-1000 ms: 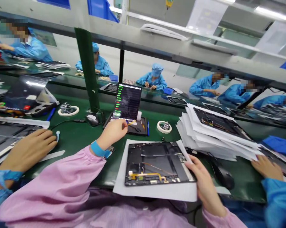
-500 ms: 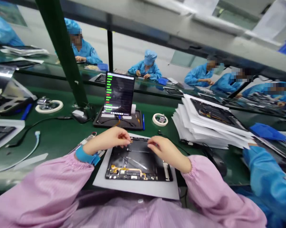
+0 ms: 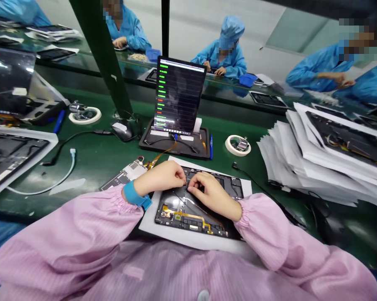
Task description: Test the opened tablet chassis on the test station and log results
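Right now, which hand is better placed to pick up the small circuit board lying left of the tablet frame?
The left hand, I judge: its wrist, with the blue band, lies right beside the small circuit board. The right hand rests farther away, over the tablet frame.

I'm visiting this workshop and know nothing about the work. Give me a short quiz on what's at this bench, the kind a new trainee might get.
1. True or false: the left hand wears a blue wristband.
2. What lies under the dark tablet?
A) a white sheet
B) a blue tray
C) a computer mouse
3. Fill in the blank: the flat cable on the tablet is ____ in colour.

Key: 1. True. 2. A. 3. Gold.
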Demonstrator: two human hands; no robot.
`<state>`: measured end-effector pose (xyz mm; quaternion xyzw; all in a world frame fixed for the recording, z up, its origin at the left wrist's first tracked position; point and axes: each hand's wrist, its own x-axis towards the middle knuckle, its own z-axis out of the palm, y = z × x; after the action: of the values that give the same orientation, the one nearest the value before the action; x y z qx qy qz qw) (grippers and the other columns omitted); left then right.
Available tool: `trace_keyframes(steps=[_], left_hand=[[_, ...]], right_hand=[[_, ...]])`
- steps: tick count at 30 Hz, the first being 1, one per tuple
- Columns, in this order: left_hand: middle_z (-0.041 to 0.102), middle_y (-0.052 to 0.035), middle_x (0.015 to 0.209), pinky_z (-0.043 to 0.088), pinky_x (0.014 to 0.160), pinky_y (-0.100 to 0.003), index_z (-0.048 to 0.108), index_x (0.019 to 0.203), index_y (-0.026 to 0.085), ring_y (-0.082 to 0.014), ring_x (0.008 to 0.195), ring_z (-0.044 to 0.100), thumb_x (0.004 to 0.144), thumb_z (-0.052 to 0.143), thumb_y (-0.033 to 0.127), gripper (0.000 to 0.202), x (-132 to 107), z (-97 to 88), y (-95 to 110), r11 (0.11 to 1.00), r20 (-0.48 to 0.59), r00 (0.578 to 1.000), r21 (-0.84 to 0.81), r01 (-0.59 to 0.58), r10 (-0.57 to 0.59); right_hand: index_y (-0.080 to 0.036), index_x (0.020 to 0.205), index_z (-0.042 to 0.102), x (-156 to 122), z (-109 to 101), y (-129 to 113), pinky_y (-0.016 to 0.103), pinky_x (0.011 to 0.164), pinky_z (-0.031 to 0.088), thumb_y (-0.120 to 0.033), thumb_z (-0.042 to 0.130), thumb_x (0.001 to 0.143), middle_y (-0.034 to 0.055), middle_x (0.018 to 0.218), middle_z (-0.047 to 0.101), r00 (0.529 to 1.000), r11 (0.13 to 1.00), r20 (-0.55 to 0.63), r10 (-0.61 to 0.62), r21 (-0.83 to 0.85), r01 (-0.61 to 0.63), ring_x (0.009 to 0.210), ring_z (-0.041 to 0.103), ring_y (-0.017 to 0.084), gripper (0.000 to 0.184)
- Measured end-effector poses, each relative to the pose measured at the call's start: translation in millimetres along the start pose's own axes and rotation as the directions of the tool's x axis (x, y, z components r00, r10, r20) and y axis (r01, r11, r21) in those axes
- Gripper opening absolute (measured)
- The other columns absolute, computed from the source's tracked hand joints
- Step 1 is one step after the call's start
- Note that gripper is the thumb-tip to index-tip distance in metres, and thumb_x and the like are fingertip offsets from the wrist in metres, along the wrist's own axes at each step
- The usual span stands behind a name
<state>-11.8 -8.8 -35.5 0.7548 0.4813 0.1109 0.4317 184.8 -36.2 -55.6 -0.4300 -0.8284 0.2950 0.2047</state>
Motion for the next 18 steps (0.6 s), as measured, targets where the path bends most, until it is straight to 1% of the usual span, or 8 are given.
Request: trace_keyframes(steps=[6,15,18], left_hand=[[0.07,-0.0025,0.068,0.038,0.055,-0.023,0.074,0.074,0.014,-0.0141,0.062,0.058,0.066,0.054,0.021,0.023,-2.1,2.8,3.8,1.0,0.011,1.0,0.025,-0.005,0.005],[0.071,-0.0023,0.073,0.04,0.057,-0.022,0.073,0.076,0.014,-0.0144,0.064,0.059,0.066,0.054,0.025,0.025,-3.4,3.7,4.5,0.999,0.053,0.999,0.042,0.005,-0.008],[0.071,-0.0021,0.073,0.039,0.057,-0.022,0.073,0.076,0.014,-0.0141,0.064,0.059,0.067,0.055,0.025,0.023,-4.1,3.7,5.7,0.999,0.056,0.998,0.052,0.014,-0.017]], right_hand=[[-0.019,0.076,0.06,2.1,1.3,1.0,0.03,0.073,0.04,-0.019,0.066,0.082,-0.0012,0.074,0.059,1.0,1.0,-0.02,0.022,0.017,-0.022,0.075,0.054,0.015,0.009],[-0.018,0.075,0.061,2.6,-2.5,2.4,0.029,0.073,0.039,-0.02,0.066,0.082,-0.0011,0.073,0.06,1.0,1.0,-0.009,0.009,0.007,-0.009,0.074,0.053,0.014,0.009],[-0.018,0.075,0.06,2.5,1.2,1.8,0.029,0.073,0.039,-0.02,0.066,0.082,-0.001,0.073,0.06,1.0,1.0,-0.004,0.008,0.0,-0.008,0.074,0.053,0.014,0.009]])
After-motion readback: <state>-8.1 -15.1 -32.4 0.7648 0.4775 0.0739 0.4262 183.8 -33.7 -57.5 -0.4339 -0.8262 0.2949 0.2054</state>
